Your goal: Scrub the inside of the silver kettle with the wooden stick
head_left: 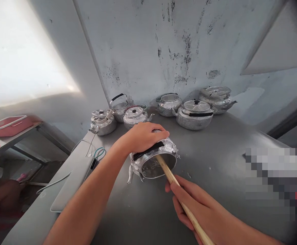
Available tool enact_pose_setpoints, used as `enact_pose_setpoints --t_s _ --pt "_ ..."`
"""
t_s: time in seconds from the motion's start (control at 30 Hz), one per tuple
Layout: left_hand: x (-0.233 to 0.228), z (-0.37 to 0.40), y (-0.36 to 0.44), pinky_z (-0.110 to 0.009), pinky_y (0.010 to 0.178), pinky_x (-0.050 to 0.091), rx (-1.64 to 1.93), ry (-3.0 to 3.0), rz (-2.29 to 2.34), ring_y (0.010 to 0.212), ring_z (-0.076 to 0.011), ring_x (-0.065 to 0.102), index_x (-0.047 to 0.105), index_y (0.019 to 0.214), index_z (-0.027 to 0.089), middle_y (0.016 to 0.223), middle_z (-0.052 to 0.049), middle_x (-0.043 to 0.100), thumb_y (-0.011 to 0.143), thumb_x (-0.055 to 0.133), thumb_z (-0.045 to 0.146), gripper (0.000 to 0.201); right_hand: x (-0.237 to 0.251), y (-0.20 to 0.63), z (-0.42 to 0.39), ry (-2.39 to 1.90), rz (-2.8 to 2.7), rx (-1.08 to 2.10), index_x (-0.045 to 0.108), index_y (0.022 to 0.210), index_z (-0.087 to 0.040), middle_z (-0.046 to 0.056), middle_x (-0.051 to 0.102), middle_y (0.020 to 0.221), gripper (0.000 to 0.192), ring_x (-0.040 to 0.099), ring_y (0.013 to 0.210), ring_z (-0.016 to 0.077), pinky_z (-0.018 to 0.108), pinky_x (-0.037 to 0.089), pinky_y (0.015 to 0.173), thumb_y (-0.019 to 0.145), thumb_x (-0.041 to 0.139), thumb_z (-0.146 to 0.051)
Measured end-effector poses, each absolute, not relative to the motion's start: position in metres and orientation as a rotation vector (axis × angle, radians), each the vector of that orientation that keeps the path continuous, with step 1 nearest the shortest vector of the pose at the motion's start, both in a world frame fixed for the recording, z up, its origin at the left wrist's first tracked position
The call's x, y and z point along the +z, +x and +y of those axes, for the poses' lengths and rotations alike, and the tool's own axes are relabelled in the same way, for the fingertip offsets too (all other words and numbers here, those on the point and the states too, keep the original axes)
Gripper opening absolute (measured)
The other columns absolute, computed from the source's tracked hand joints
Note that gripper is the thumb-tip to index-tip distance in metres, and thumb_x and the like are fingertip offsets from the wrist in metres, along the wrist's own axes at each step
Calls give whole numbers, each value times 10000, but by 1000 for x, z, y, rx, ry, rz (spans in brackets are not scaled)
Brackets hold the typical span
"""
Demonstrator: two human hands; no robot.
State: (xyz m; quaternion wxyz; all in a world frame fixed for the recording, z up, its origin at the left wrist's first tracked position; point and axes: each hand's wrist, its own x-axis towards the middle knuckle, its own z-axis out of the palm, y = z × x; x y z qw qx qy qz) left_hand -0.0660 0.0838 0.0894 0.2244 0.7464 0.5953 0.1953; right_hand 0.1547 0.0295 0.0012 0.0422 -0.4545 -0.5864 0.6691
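A dented silver metal kettle [170, 148] lies tipped on the grey table, its round open mouth facing me and its spout at the lower left. My left hand [147, 136] is closed over the top of its body, beside the black handle grip [148, 150]. The undersides of those fingers are hidden. My right hand [189, 200] is wrapped round a pale wooden stick [170, 175]. The stick's far end goes in through the kettle's mouth, where its tip is hidden.
Several other metal kettles [194, 117] stand along the wall at the table's back. A closed laptop [73, 185] and a cable lie on the left. A pink basket [9, 126] sits on a side shelf. At right, a blurred-out item [278, 173]. Part of a person shows at lower left.
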Motion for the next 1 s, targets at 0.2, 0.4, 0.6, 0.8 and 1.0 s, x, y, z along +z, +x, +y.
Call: enact_pose_setpoints --t_s 0.2,0.4,0.6,0.8,1.0 --pt "89 85 -66 -351 1064 458 530 2075 1646 1224 -288 663 796 1156 275 1340 25 753 1004 514 526 407 -1 156 30 -1390 -1749 2069 563 1122 -251 -103 466 579 351 347 418 77 122 414 350 1116 296 -479" --pt "89 85 -66 -357 1077 456 520 2080 1648 1220 -287 662 800 1145 273 1341 24 751 1006 510 521 407 1 156 30 -1432 -1736 2115 561 1155 -249 -102 472 564 344 333 401 83 134 420 330 1112 300 -469" --pt "89 85 -66 -361 1080 456 525 2071 1649 1216 -289 665 797 1162 271 1339 17 752 1001 514 534 419 8 154 31 -1410 -1748 2070 580 1122 -243 -98 465 571 406 343 408 77 132 424 353 1122 247 -475" --pt "89 84 -66 -360 1055 457 523 2073 1647 1216 -287 659 792 1165 262 1330 14 755 1003 509 529 421 5 156 30 -1380 -1755 2052 571 1126 -242 -99 466 592 385 345 438 79 133 425 373 1118 283 -497" --pt "89 84 -67 -359 1048 454 530 2066 1638 1210 -276 652 786 1172 268 1327 27 751 1005 507 539 423 8 156 28 -1457 -1776 2071 567 1152 -238 -100 468 592 378 356 444 85 144 417 367 1122 264 -461"
